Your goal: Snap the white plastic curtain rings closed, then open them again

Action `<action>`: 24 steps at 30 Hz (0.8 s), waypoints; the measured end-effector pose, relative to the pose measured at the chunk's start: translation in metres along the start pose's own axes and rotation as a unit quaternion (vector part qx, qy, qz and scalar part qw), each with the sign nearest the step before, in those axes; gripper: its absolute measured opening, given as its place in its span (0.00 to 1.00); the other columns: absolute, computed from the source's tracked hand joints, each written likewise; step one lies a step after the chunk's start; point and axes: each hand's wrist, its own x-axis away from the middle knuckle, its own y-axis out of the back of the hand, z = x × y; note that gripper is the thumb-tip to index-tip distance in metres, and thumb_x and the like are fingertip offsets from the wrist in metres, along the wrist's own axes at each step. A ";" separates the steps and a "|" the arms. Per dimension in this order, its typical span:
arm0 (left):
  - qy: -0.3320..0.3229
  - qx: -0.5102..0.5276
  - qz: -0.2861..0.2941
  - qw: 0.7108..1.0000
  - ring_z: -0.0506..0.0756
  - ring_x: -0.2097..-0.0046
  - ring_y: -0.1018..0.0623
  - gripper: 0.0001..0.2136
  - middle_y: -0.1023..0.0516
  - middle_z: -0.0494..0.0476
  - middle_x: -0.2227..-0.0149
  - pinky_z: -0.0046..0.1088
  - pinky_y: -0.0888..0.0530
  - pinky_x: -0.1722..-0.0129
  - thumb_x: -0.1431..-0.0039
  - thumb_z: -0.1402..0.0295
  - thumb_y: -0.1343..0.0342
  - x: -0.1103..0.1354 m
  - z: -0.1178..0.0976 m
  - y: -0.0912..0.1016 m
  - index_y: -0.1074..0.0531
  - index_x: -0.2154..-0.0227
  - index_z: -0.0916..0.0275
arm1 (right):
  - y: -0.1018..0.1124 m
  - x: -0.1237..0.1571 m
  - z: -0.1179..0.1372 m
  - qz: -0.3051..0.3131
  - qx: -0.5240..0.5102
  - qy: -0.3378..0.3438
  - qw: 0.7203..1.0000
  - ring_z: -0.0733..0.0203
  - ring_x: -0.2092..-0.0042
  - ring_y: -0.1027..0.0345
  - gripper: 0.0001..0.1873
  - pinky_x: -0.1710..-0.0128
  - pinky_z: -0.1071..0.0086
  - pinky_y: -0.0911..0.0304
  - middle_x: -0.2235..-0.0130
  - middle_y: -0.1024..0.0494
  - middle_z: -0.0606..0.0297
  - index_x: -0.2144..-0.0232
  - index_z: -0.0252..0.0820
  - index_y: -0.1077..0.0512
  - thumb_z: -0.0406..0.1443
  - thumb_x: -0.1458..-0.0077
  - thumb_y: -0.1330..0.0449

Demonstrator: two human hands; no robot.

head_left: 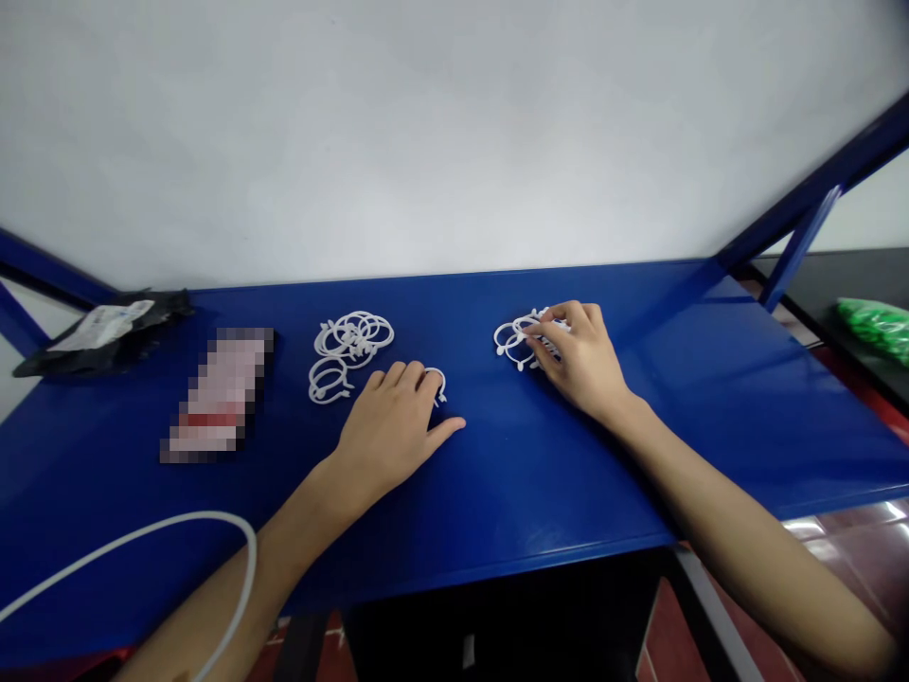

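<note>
White plastic rings with small tabs, which look like curtain rings, lie in two groups on the blue table (490,493). The left pile (355,336) holds several overlapping rings, with a few more just in front of it. My left hand (394,426) rests palm down, thumb spread away, its fingers over a single white ring (441,386) that is partly hidden. At the right pile (509,343), my right hand (579,355) pinches a white ring between thumb and fingertips. The hand covers part of that pile.
A black plastic package (114,327) with a white label lies at the far left. Beside it is a blurred-out flat object (220,393). A white cable (177,519) loops over my left forearm. Blue frame posts (802,242) rise at the sides, before a white wall (440,133).
</note>
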 end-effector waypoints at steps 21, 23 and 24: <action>-0.011 0.003 0.039 0.999 0.61 0.58 0.26 0.06 0.25 0.60 0.61 0.41 0.32 0.59 0.35 0.74 0.51 -0.002 -0.003 0.005 0.28 0.64 0.64 | 0.007 0.001 0.003 -0.009 0.000 -0.009 1.000 0.48 0.54 0.38 0.12 0.54 0.52 0.32 0.55 0.26 0.51 0.55 0.40 0.22 0.39 0.35 0.41; -0.012 0.003 0.040 0.999 0.61 0.59 0.26 0.06 0.25 0.59 0.62 0.40 0.32 0.60 0.36 0.75 0.50 -0.002 -0.004 0.005 0.29 0.65 0.63 | 0.006 0.002 0.003 -0.007 0.000 -0.009 1.000 0.48 0.54 0.38 0.12 0.54 0.52 0.32 0.55 0.26 0.51 0.55 0.40 0.22 0.39 0.35 0.41; -0.013 0.002 0.039 0.999 0.61 0.59 0.27 0.06 0.25 0.59 0.62 0.40 0.32 0.60 0.36 0.75 0.50 -0.003 -0.004 0.005 0.29 0.65 0.63 | 0.006 0.002 0.003 -0.006 -0.001 -0.008 1.000 0.48 0.54 0.38 0.12 0.55 0.52 0.32 0.55 0.26 0.51 0.55 0.39 0.22 0.39 0.35 0.41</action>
